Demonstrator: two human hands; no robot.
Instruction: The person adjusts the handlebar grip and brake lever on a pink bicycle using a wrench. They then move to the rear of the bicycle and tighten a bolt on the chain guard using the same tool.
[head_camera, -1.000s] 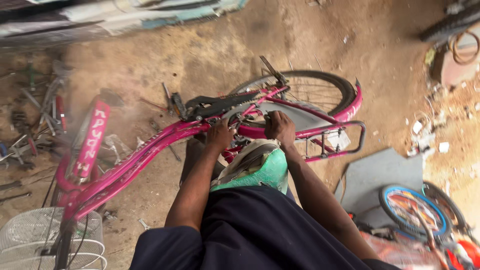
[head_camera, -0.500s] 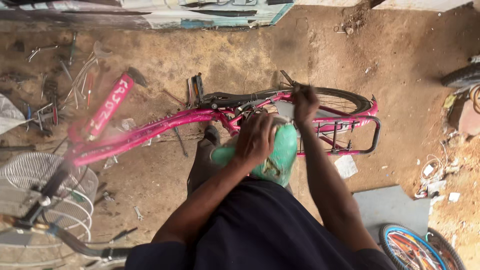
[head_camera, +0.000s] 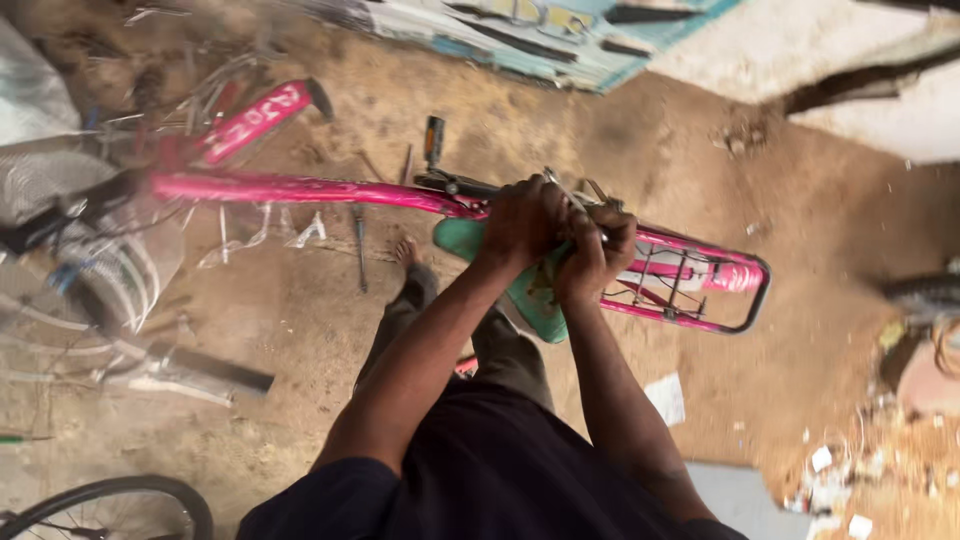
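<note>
Pink bicycle, green saddle, both your hands at the seat area.

Your left hand (head_camera: 522, 222) is clenched in a grip over the top of the green saddle (head_camera: 530, 290), which sits at the rear of the pink bicycle frame (head_camera: 300, 188), just ahead of the rear carrier rack (head_camera: 700, 285). Your right hand (head_camera: 597, 250) is clenched just beside the left, touching it, on the saddle's far edge; what its grip closes on is hidden by the fingers. A pink chain guard (head_camera: 255, 118) lies on the dirt floor (head_camera: 620, 130) near the frame, a white wire basket (head_camera: 110, 260) at the left. A bare foot (head_camera: 405, 250) stands under the frame. A black tyre (head_camera: 110, 505) shows at the lower left corner.
</note>
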